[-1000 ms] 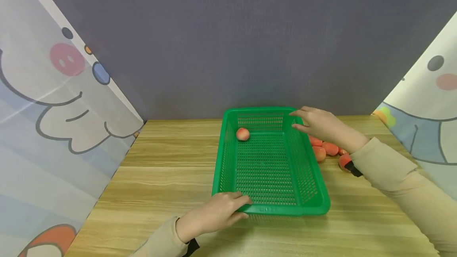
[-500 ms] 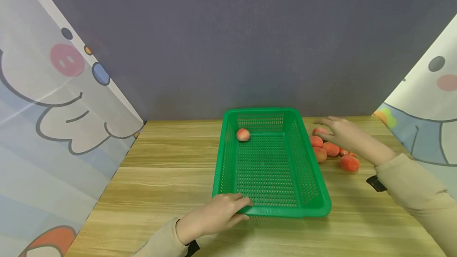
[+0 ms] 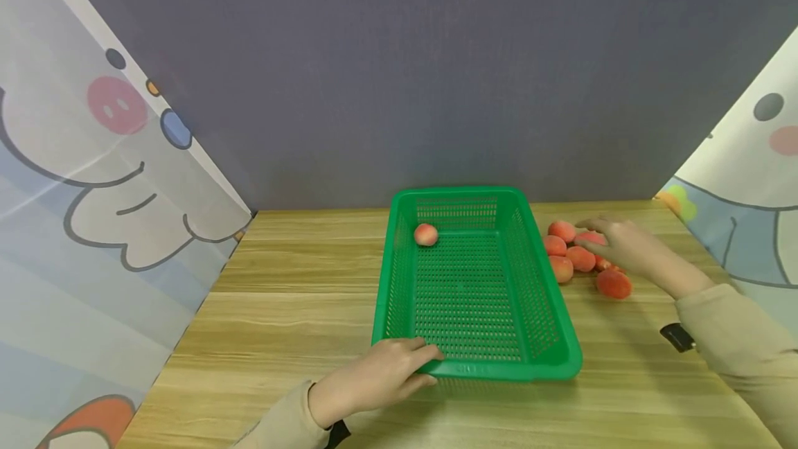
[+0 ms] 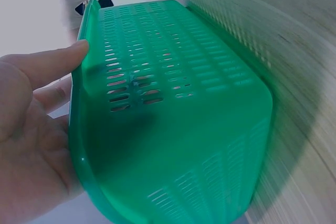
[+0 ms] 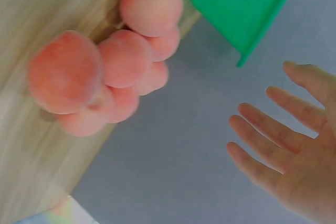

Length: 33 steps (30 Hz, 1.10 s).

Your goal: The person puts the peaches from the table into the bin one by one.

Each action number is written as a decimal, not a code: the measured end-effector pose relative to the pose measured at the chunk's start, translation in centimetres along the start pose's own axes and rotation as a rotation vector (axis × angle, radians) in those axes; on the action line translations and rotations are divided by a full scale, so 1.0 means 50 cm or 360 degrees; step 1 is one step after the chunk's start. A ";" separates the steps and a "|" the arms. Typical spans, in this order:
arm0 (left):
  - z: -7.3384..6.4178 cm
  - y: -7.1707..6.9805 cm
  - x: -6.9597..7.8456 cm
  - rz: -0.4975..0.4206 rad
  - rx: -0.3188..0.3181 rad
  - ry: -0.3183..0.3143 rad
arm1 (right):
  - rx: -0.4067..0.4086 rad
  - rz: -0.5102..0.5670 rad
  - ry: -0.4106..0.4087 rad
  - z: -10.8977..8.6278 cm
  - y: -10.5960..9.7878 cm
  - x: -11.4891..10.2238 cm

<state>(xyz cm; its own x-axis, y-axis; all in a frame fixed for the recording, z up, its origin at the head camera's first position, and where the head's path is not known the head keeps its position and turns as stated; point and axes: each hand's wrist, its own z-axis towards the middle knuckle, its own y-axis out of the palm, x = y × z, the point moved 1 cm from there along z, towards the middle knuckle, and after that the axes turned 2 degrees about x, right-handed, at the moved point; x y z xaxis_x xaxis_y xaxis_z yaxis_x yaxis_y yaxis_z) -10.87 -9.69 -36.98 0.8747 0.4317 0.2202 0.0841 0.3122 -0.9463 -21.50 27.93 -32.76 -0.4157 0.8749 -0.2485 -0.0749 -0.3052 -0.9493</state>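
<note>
A green perforated plastic basket [image 3: 486, 370] stands on the wooden table, with one peach [image 3: 426, 234] in its far left corner. My left hand [image 3: 377, 380] grips the basket's near rim; the left wrist view has the thumb on the outer side of the rim and fingers behind it. Right of the basket, several red-orange peaches [image 3: 581, 259] lie in a cluster. My right hand [image 3: 630, 248] hovers at that cluster and overlaps part of it in the head view. From the right wrist, its fingers [image 5: 257, 166] appear spread, holding nothing, apart from the peaches.
Bare wooden tabletop [image 3: 299, 283] stretches to the left of the basket. A dark grey panel [image 3: 399, 75] rises behind the table. Cartoon-printed sheets flank it, one at the left [image 3: 93, 227] and one at the right [image 3: 754, 227].
My right hand has moved from over the basket's far right rim out to the right, over the peach cluster, uncovering several peaches. My left hand stays on the near rim.
</note>
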 end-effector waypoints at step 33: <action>-0.003 0.002 0.004 -0.0020 -0.0013 -0.0002 | -0.0102 0.0047 0.0094 -0.073 0.089 0.089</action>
<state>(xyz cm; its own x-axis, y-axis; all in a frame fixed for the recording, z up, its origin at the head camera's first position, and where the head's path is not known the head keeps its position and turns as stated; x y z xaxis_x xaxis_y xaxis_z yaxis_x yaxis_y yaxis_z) -10.61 -9.68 -37.05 0.8729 0.4289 0.2324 0.0989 0.3109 -0.9453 -20.35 31.84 -38.77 -0.3626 0.8870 -0.2858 -0.0041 -0.3082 -0.9513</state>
